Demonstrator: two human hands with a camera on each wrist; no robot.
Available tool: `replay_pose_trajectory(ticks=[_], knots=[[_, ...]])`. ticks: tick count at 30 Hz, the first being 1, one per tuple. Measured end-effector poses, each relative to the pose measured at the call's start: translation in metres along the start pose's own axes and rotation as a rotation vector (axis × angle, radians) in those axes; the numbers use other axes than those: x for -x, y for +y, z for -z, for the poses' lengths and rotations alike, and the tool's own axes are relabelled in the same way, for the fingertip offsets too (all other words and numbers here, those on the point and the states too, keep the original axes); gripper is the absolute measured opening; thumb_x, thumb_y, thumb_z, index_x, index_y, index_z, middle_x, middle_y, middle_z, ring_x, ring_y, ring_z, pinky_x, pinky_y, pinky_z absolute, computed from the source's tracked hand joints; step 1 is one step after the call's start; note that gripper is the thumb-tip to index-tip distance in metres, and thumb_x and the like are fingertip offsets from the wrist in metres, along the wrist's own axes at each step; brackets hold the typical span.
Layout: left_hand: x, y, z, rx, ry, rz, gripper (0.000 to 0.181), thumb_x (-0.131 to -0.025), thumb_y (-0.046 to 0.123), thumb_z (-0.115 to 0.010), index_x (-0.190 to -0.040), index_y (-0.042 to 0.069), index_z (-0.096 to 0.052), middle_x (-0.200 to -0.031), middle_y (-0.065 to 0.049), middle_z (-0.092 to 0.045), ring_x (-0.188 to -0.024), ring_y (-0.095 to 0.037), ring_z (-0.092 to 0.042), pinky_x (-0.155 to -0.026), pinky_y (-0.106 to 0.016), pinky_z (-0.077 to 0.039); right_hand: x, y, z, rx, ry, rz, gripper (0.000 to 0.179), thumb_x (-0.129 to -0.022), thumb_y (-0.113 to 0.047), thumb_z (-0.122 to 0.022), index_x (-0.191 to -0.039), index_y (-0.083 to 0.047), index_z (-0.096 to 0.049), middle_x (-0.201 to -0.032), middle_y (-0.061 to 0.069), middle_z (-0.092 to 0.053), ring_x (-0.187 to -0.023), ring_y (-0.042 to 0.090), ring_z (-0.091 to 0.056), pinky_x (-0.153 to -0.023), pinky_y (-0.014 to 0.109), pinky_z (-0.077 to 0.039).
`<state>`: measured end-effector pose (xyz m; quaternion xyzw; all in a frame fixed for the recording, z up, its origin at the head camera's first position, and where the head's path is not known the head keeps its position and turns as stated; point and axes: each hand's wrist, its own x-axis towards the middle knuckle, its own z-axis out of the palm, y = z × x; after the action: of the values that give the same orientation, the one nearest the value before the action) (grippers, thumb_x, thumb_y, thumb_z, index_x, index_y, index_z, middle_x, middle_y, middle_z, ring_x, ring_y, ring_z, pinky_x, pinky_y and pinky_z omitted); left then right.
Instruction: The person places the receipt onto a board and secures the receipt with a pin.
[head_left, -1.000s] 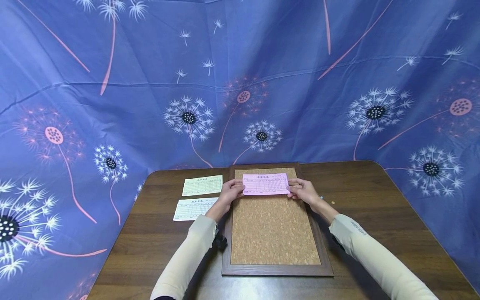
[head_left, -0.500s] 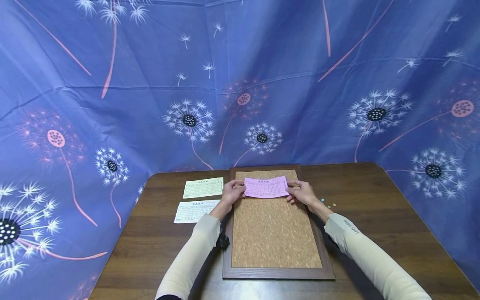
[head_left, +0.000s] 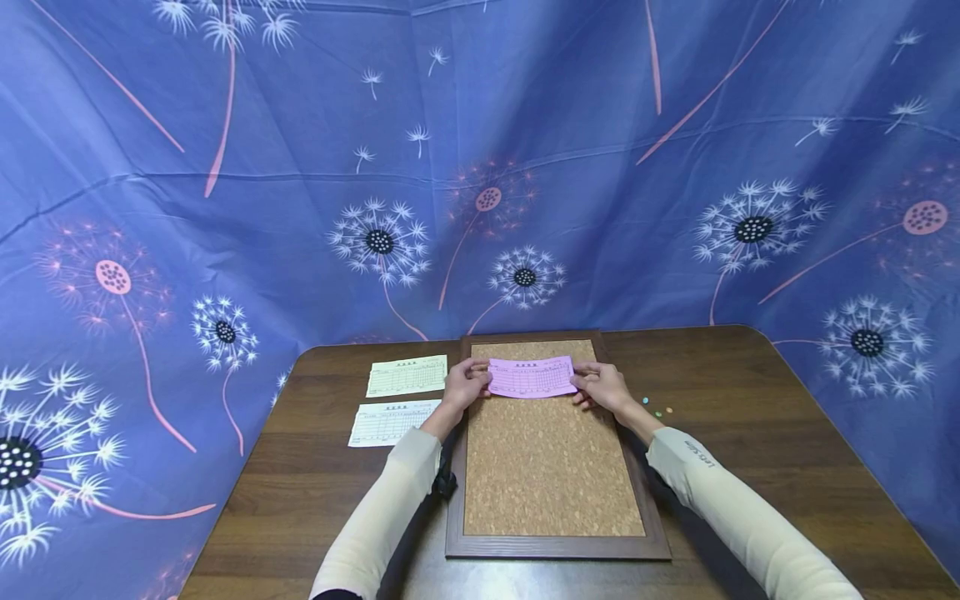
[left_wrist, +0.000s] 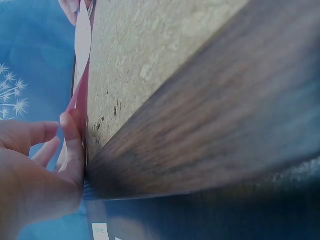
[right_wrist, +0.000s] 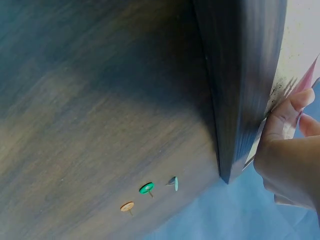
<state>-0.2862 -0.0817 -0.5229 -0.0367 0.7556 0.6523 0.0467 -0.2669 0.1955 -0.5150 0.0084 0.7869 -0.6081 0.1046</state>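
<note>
A pink printed form slip (head_left: 531, 377) is stretched between both hands over the upper part of a framed cork board (head_left: 551, 475). My left hand (head_left: 467, 385) pinches the slip's left edge between thumb and fingers. At the opposite edge, my right hand (head_left: 603, 387) pinches it the same way. The slip bows a little in the middle, and in the left wrist view its pink sheet (left_wrist: 83, 85) curves close over the cork. In the right wrist view the thumb (right_wrist: 302, 99) lies on the slip's corner, beside the board's dark wooden frame (right_wrist: 245, 75).
Left of the board lie a pale green form slip (head_left: 407, 377) and a white form slip (head_left: 390, 423). Several thumbtacks, among them a green one (right_wrist: 146, 188) and an orange one (right_wrist: 127, 206), lie on the wooden table (head_left: 765, 467) right of the board. A patterned blue cloth (head_left: 637, 208) hangs behind.
Both hands keep hold of the pink slip, which has gone from flat to slightly bowed. The right forearm has shifted slightly left, and more of the thumbtacks show beside it.
</note>
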Motion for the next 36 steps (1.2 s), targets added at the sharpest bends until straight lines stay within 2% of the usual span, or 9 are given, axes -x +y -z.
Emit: replay_pose_trajectory(ticks=[6,12,16,21,29,36], knots=[[0.002,0.002,0.000,-0.085,-0.020,-0.004,0.031,-0.091,-0.005,-0.065,-0.122,-0.007,-0.068,-0.093,-0.011,-0.069,-0.066,-0.007,-0.059,-0.058,-0.017,-0.055,0.001,0.002,0.005,0.021,-0.015,0.012,0.047,-0.102,-0.005,-0.058,-0.143,0.014,-0.046,-0.089,0.019,-0.076,-0.064,0.008,-0.070,-0.058,0.022,-0.059],[0.000,0.003,-0.001,-0.166,-0.030,-0.043,0.030,-0.089,-0.005,-0.068,-0.118,-0.009,-0.069,-0.088,-0.012,-0.068,-0.060,-0.005,-0.056,-0.055,-0.017,-0.054,0.005,0.001,0.013,0.053,-0.029,0.052,0.045,-0.101,-0.004,-0.059,-0.141,0.014,-0.049,-0.091,0.022,-0.075,-0.064,0.010,-0.070,-0.058,0.026,-0.060],[-0.001,0.003,-0.001,-0.222,-0.026,-0.055,0.032,-0.086,-0.005,-0.072,-0.118,-0.008,-0.070,-0.082,-0.009,-0.067,-0.056,-0.004,-0.055,-0.053,-0.017,-0.054,0.012,-0.002,0.020,0.135,-0.037,0.093,0.044,-0.100,-0.005,-0.060,-0.140,0.013,-0.051,-0.096,0.025,-0.075,-0.066,0.012,-0.070,-0.059,0.028,-0.060],[-0.002,0.003,0.000,-0.253,-0.025,-0.067,0.034,-0.084,-0.005,-0.074,-0.117,-0.008,-0.070,-0.078,-0.005,-0.066,-0.055,-0.005,-0.056,-0.052,-0.018,-0.054,0.024,-0.009,0.036,0.234,-0.051,0.143,0.043,-0.100,-0.006,-0.062,-0.139,0.010,-0.055,-0.099,0.027,-0.075,-0.070,0.014,-0.070,-0.062,0.025,-0.059],[-0.003,0.002,0.000,-0.274,-0.040,-0.081,0.034,-0.083,-0.005,-0.075,-0.117,-0.006,-0.071,-0.070,0.000,-0.062,-0.048,-0.004,-0.054,-0.047,-0.017,-0.050,0.041,-0.010,0.067,0.255,-0.079,0.189,0.044,-0.100,-0.008,-0.062,-0.137,0.014,-0.053,-0.101,0.028,-0.074,-0.072,0.011,-0.070,-0.064,0.028,-0.060],[-0.002,-0.001,0.001,-0.312,-0.042,-0.120,0.031,-0.080,-0.004,-0.077,-0.111,-0.005,-0.073,-0.067,0.000,-0.061,-0.048,-0.004,-0.053,-0.045,-0.013,-0.044,0.052,0.001,0.092,0.295,-0.057,0.199,0.041,-0.100,-0.008,-0.063,-0.133,0.014,-0.056,-0.097,0.026,-0.075,-0.071,0.016,-0.072,-0.060,0.030,-0.059]])
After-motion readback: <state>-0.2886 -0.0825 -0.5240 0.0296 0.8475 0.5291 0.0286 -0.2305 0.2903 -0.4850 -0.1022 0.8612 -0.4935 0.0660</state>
